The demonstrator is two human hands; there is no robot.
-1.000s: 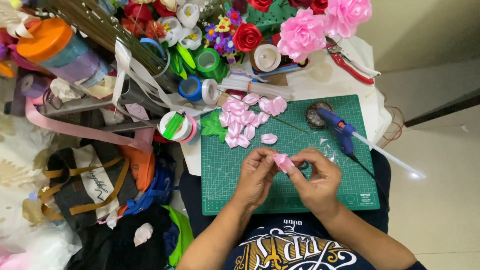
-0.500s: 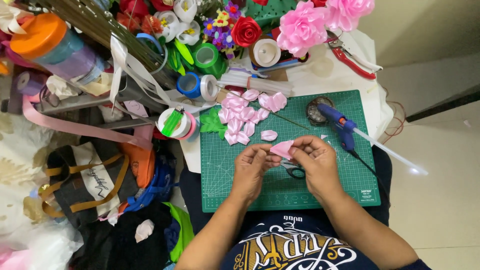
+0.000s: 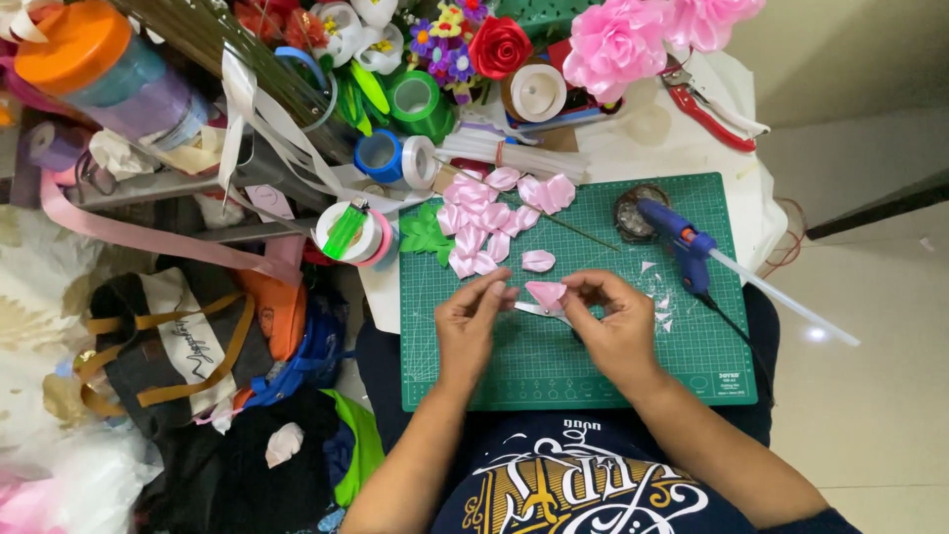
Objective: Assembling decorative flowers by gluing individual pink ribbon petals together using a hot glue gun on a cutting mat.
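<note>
Both hands meet over the green cutting mat [image 3: 613, 381]. My left hand [image 3: 473, 321] and my right hand [image 3: 615, 326] each pinch one side of a small pink ribbon petal [image 3: 545, 293] held between their fingertips. Small scissors [image 3: 546, 313] lie on the mat just under the petal. A single pink petal [image 3: 538, 260] lies a little beyond the hands. A pile of several folded pink petals [image 3: 491, 216] sits at the mat's far left corner beside green ribbon leaves [image 3: 423, 235].
A blue glue gun [image 3: 677, 237] with a glue stick rests on the mat's right side. Ribbon rolls [image 3: 354, 232], tape rolls [image 3: 393, 156], red cutters [image 3: 710, 111] and ribbon flowers [image 3: 605, 44] crowd the far table edge. Bags [image 3: 188, 341] lie on the floor at left.
The hands have shifted slightly up the mat and the pink petal has been turned between the fingertips. The camera view has tilted a little.
</note>
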